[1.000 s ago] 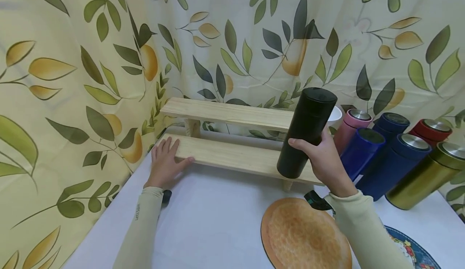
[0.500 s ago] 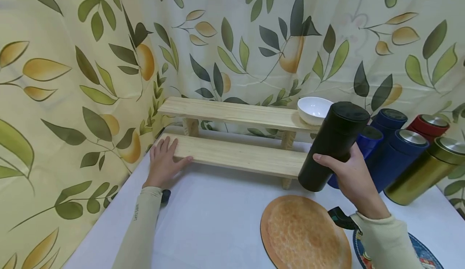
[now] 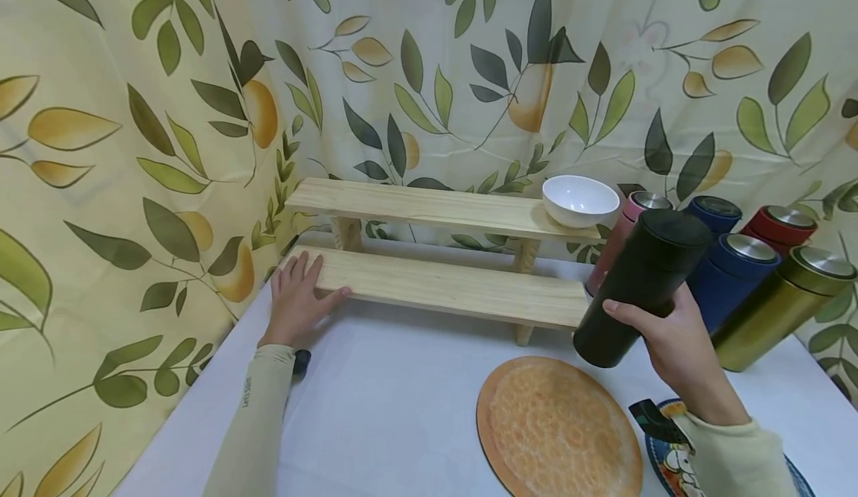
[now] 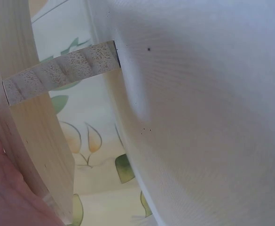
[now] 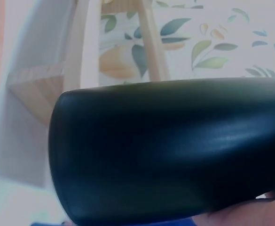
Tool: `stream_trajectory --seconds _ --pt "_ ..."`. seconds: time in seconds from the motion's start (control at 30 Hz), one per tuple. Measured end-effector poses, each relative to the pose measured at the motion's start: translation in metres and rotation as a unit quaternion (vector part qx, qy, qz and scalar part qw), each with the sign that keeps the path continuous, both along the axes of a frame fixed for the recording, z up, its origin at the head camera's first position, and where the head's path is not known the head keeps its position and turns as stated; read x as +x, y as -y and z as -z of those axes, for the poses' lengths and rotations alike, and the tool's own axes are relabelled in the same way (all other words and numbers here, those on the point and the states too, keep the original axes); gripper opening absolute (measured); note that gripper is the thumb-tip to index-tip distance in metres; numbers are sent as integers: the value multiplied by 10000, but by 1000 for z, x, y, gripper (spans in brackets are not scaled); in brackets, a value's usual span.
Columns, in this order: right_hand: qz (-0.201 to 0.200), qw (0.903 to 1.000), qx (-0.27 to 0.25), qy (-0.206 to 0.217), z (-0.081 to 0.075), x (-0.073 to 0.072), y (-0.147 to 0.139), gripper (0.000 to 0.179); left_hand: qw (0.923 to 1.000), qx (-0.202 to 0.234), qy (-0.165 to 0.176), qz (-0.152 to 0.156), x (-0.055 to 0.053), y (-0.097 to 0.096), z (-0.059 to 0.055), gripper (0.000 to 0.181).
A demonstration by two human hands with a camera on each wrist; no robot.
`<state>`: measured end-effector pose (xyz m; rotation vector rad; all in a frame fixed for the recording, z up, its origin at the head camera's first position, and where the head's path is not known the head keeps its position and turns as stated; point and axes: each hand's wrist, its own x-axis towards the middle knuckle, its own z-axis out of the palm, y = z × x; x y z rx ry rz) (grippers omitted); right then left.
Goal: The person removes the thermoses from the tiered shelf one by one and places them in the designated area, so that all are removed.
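My right hand (image 3: 693, 352) grips a black thermos flask (image 3: 640, 288) around its side, holding it tilted above the table, just off the right end of the lower shelf board. In the right wrist view the black flask (image 5: 165, 150) fills most of the picture, with the wooden rack behind it. My left hand (image 3: 298, 299) rests on the left end of the lower board (image 3: 436, 285), fingers lying on top and thumb along the front edge. Close up in the left wrist view, that hand (image 4: 12, 188) lies against the board's edge, beside a wooden leg (image 4: 64, 73).
A white bowl (image 3: 580, 200) sits on the right end of the upper board (image 3: 415, 203). Behind my right hand stand pink (image 3: 617, 247), blue (image 3: 733, 266), red (image 3: 780, 230) and gold (image 3: 784, 307) flasks. A round tan mat (image 3: 559, 426) and a patterned blue plate (image 3: 663, 460) lie in front.
My right hand has carried the black flask rightward and slightly down, from in front of the lower board to beyond its right end. The white bowl is now uncovered. My left hand stays put.
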<state>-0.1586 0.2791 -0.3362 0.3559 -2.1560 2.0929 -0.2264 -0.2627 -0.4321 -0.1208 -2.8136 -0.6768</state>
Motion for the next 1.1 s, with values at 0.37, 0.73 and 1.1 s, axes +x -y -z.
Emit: stream_trajectory --seconds 0.37,0.73,1.1 --pt "212 9997 61 109 15 8 -22 77 9999 106 -13 29 -1 -3 0 101" --pt "414 9988 111 245 30 12 -39 83 10000 75 -40 42 0 -4 2 101" --pt "154 9981 327 492 40 2 -53 92 9999 167 -19 28 2 -2 1 101"
